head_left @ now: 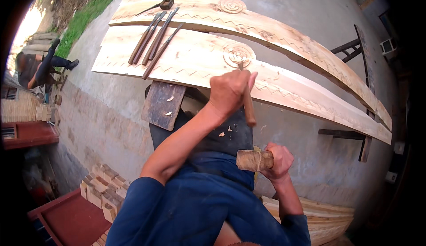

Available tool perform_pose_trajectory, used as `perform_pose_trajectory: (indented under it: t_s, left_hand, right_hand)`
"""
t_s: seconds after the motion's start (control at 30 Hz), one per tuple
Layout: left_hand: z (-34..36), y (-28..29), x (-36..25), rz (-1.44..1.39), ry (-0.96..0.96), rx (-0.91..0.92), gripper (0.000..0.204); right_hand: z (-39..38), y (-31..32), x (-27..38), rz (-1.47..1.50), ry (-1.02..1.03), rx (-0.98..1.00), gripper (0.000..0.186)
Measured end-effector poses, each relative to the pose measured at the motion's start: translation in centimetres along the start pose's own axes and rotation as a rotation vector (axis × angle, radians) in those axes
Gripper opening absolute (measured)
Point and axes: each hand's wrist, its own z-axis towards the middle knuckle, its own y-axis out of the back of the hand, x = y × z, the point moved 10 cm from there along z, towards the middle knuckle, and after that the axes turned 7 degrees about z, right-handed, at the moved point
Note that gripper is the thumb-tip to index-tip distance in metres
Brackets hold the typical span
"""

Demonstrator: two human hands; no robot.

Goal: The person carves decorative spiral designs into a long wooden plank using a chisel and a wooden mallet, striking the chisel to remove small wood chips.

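Observation:
My left hand (pixel 225 94) is closed around a chisel (pixel 250 111) with a wooden handle, its handle tilted toward me. The blade end meets the carved spiral circle (pixel 238 53) on the near wooden board (pixel 195 56). In my right hand (pixel 281 162) is a wooden mallet (pixel 255 160), held low in front of my body, apart from the chisel. Zigzag lines run along the near board and the similar far board (pixel 284 33), which bears its own spiral circle (pixel 232 5). Several more chisels (pixel 155 37) lie on the left part of the boards.
A small dark tool with a square head (pixel 166 4) rests on the far board. Dark trestles (pixel 355 135) and a bench end (pixel 164 104) support the boards. Cut wood blocks (pixel 104 188) are stacked lower left. Another person (pixel 35 66) sits far left.

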Motion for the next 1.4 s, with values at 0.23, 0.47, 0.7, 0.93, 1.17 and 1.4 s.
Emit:
perform_pose_trajectory:
  t_s: [0.23,0.47,0.7,0.93,1.17,1.4]
  left_hand:
    - [5.1,8.1,7.8,0.447,0.074,-0.149,0.039]
    - [3.5,6.3,6.4,0.248,0.020,-0.117,0.020]
    - [3.0,-1.9,5.9,0.153,0.020,0.243,0.042]
    - [2.9,-7.2,6.3,0.045,0.016,0.410,0.042]
    - [4.7,-7.5,9.5,0.021,0.248,0.456,0.031]
    - [4.0,-4.8,10.1,-0.027,0.258,0.477,0.025]
  right_hand:
    - [-1.3,0.9,-4.2,-0.090,-0.498,-0.124,0.070]
    - [3.4,4.0,-10.3,-0.296,-0.732,-0.169,0.071]
    - [8.3,5.0,-17.0,-0.480,-0.803,-0.063,0.068]
    - [9.9,2.4,-19.4,-0.462,-0.744,0.015,0.070]
    - [10.4,1.2,-20.3,-0.375,-0.749,0.018,0.070]
    - [10.8,1.1,-20.5,-0.395,-0.748,-0.006,0.070]
